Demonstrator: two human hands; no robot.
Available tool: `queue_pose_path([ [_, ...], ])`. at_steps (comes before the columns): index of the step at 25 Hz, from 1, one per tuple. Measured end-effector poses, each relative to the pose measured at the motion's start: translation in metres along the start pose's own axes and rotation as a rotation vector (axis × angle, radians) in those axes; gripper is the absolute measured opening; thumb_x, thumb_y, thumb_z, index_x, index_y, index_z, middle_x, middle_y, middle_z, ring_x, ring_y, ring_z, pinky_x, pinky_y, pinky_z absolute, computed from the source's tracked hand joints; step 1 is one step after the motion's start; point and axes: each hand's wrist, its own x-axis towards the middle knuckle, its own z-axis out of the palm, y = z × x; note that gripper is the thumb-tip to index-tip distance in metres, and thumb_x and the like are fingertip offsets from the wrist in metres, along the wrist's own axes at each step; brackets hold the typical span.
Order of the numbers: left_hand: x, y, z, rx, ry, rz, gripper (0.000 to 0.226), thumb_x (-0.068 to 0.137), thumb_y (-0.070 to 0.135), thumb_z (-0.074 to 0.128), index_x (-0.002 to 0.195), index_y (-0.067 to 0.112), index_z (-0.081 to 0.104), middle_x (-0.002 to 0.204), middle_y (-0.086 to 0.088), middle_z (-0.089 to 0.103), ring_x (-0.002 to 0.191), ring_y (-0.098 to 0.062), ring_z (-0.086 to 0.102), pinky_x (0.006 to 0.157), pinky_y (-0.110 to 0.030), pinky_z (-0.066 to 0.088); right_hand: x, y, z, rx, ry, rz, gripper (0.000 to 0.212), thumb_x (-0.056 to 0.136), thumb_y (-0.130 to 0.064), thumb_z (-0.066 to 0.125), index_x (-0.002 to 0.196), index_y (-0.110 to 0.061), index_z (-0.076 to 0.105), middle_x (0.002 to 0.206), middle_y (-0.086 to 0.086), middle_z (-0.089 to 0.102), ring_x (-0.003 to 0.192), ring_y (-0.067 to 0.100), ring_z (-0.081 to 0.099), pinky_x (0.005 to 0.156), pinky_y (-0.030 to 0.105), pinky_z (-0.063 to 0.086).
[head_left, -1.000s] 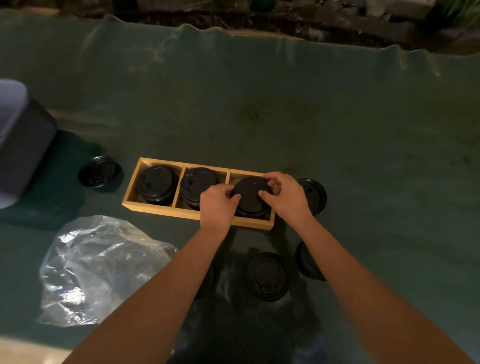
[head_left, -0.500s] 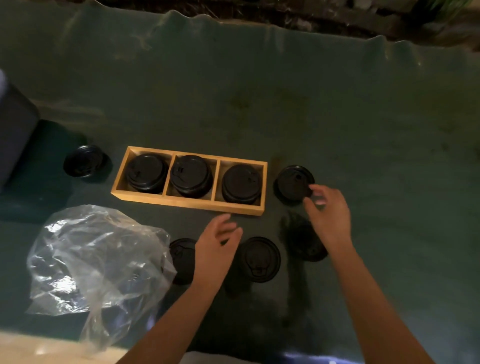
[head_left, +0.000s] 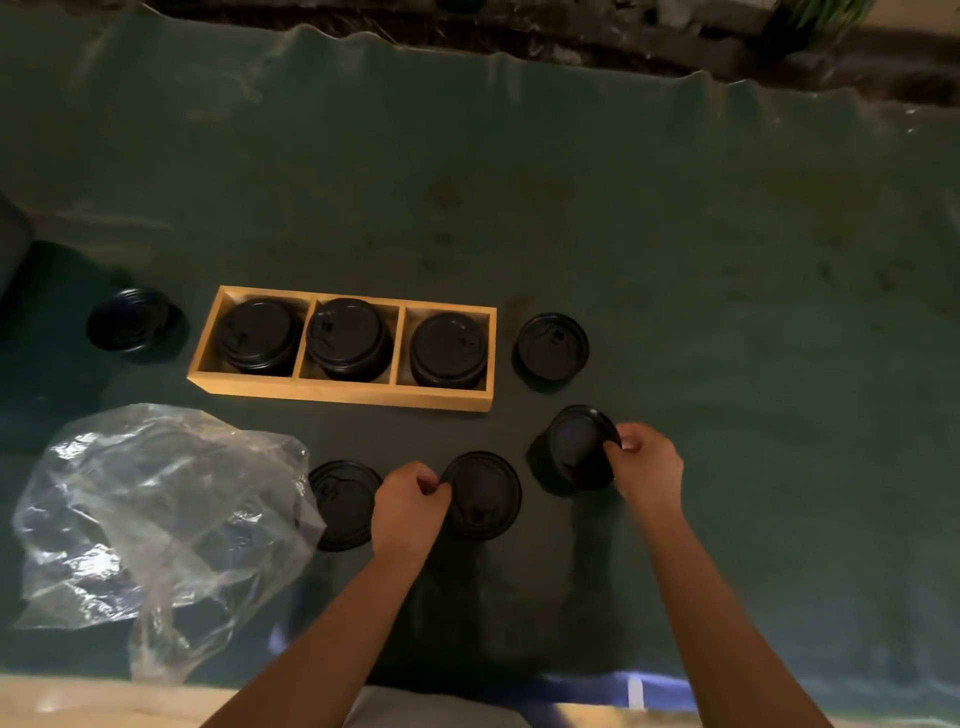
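I have the left hand (head_left: 410, 501) low at centre frame, forearm angled up-right, fingers curled and pinching the left rim of a black round plastic lid (head_left: 488, 496) lying flat. The right hand (head_left: 647, 467) pinches a second black plastic lid (head_left: 576, 449), tilted, right of centre.

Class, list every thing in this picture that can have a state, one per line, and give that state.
wooden tray, a lid stack in every compartment.
middle lid, flat on the cloth.
tilted lid, one edge raised.
left hand, pinches the middle lid's edge.
right hand, pinches the tilted lid's rim.
lid right of tray, flat, untouched.
lid left of tray, untouched.
lid by bag, flat, untouched.
plastic bag, crumpled.
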Motion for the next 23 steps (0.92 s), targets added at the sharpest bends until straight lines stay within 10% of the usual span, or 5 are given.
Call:
queue_pose_path([
  [3,-0.001,0.011,-0.005,-0.393,-0.127,-0.189,0.017,0.082,0.011,0.064,0.067,0.013,0.055,0.082,-0.010,0.060,0.078,-0.021,0.061,0.066,-0.033,0.054,-0.019,-0.015,-0.004,0.353,-0.127,-0.068,0.011,0.079,-0.002,0.064,0.083,-0.012,0.069,0.073,0.001,0.066,0.066,0.010,0.062,0.055,0.018,0.048],
  [8,-0.015,0.030,-0.018,-0.841,-0.372,-0.227,0.013,0.088,0.010,0.055,0.078,0.017,0.049,0.091,-0.011,0.064,0.081,-0.020,0.068,0.061,-0.029,0.057,-0.055,-0.036,0.018,0.107,-0.113,-0.366,0.022,0.077,-0.003,0.066,0.090,-0.019,0.073,0.081,-0.007,0.062,0.072,0.004,0.056,0.066,-0.001,0.037],
  [13,-0.027,0.029,-0.031,-0.970,-0.532,-0.101,0.028,0.090,0.032,0.049,0.117,0.040,0.047,0.122,0.000,0.056,0.105,-0.022,0.063,0.067,-0.037,0.059,-0.060,-0.052,0.028,0.079,-0.067,-0.494,0.019,0.080,-0.008,0.065,0.096,-0.014,0.073,0.091,0.001,0.070,0.080,0.008,0.058,0.068,0.002,0.035],
  [17,-0.031,0.023,-0.030,-0.937,-0.546,-0.007,0.044,0.093,0.012,0.047,0.111,0.052,0.051,0.126,0.005,0.050,0.111,-0.022,0.057,0.070,-0.037,0.059,-0.066,-0.063,0.043,0.006,-0.077,-0.557,0.016,0.086,-0.019,0.060,0.096,-0.014,0.072,0.088,0.005,0.067,0.080,0.014,0.060,0.068,0.019,0.038],
  [23,-0.018,0.008,-0.041,-1.159,-0.508,-0.151,0.042,0.094,0.009,0.040,0.113,0.043,0.056,0.128,-0.004,0.053,0.109,-0.030,0.061,0.065,-0.038,0.058,-0.007,-0.062,0.030,0.567,-0.045,0.096,0.034,0.092,-0.027,0.051,0.119,-0.007,0.056,0.089,0.000,0.060,0.067,0.013,0.056,0.056,0.022,0.053],
])
